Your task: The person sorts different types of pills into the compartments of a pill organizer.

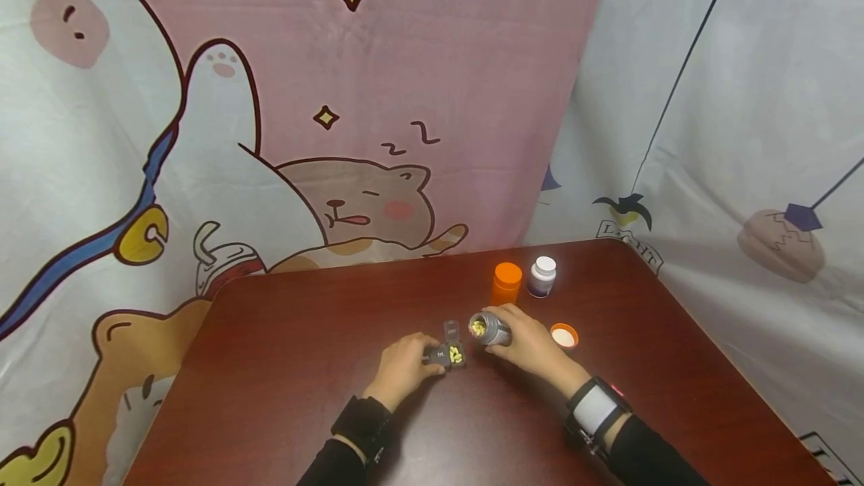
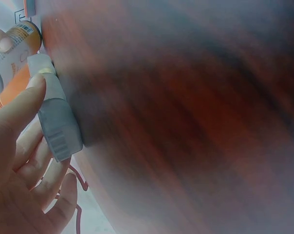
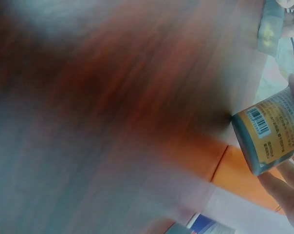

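Note:
My left hand [image 1: 401,366] grips a small grey pill organizer [image 1: 439,355] on the table, thumb on the near side and fingers on the far side. One compartment lid [image 1: 451,331] stands up, and yellow pills [image 1: 456,355] lie in that compartment. To its right, my right hand [image 1: 529,343] holds a pill bottle [image 1: 498,331] tipped over, its uncapped mouth facing left with yellow pills inside. The right wrist view shows the orange label with a barcode on this bottle [image 3: 271,129]. In the left wrist view the organizer [image 2: 59,126] lies between thumb and fingers.
Behind the right hand stand an orange bottle [image 1: 506,283] and a white bottle [image 1: 542,277]. An orange-rimmed cap [image 1: 564,336] with a white inside lies right of the right hand. The brown table [image 1: 324,321] ends at a printed cloth [image 1: 472,96] behind.

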Tool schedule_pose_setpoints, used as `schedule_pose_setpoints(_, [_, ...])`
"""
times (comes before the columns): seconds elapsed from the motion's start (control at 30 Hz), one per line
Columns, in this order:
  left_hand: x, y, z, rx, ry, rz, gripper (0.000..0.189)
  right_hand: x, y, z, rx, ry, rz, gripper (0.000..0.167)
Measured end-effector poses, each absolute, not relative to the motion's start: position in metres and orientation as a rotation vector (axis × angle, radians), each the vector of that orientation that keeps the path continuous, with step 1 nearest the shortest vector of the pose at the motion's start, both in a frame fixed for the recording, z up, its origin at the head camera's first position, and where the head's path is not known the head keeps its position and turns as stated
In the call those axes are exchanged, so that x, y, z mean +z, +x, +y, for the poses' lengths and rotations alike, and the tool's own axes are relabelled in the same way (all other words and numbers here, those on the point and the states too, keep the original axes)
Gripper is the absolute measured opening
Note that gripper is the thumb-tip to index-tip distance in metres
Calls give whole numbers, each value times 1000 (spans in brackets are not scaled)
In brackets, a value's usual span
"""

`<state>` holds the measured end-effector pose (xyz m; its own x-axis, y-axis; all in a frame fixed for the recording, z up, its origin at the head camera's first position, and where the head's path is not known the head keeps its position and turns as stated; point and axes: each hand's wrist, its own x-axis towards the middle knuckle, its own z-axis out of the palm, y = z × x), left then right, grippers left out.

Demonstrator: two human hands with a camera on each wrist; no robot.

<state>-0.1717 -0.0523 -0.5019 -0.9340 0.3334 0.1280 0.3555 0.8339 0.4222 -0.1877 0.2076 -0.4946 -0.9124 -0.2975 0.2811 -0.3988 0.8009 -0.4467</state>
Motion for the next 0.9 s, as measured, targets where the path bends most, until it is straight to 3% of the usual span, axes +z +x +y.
schedule_pose_setpoints(0.9, [-501,-171,-53,-708,-536,-2982,42,-504,-199,261,1142,299,-2707,74])
